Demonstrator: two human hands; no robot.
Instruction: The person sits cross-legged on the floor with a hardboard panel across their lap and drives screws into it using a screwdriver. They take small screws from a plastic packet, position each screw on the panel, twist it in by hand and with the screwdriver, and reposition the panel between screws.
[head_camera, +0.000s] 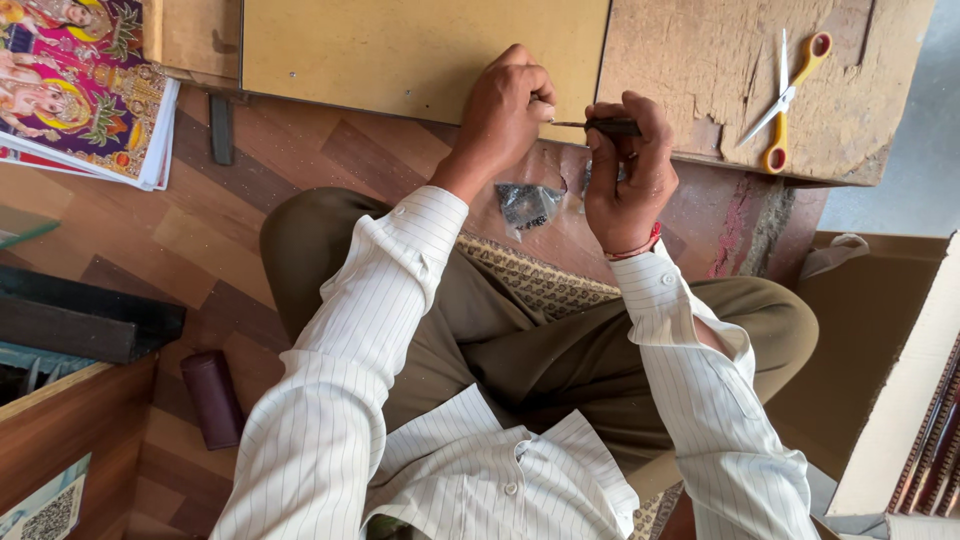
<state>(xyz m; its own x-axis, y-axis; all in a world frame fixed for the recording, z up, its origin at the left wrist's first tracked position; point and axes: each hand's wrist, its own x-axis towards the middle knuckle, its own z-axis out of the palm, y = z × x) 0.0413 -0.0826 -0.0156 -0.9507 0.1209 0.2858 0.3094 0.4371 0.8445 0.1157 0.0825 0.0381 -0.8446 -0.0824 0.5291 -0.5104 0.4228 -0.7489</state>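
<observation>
My right hand (628, 165) grips a small dark-handled tool (612, 127) whose thin metal tip points left. My left hand (505, 110) has its fingers pinched together at that tip, right at the lower edge of a tan board (400, 50). Whatever is pinched there is too small to make out. Just below the hands, a small clear plastic bag with dark bits (526, 205) lies on the wooden floor. I sit cross-legged in a white striped shirt and olive trousers.
Yellow-handled scissors (785, 95) lie on a worn brown board (700, 60) at the right. A stack of colourful printed pictures (85, 90) sits upper left. A dark maroon cylinder (212, 398) lies on the floor at my left, and a cardboard box (880, 350) stands at my right.
</observation>
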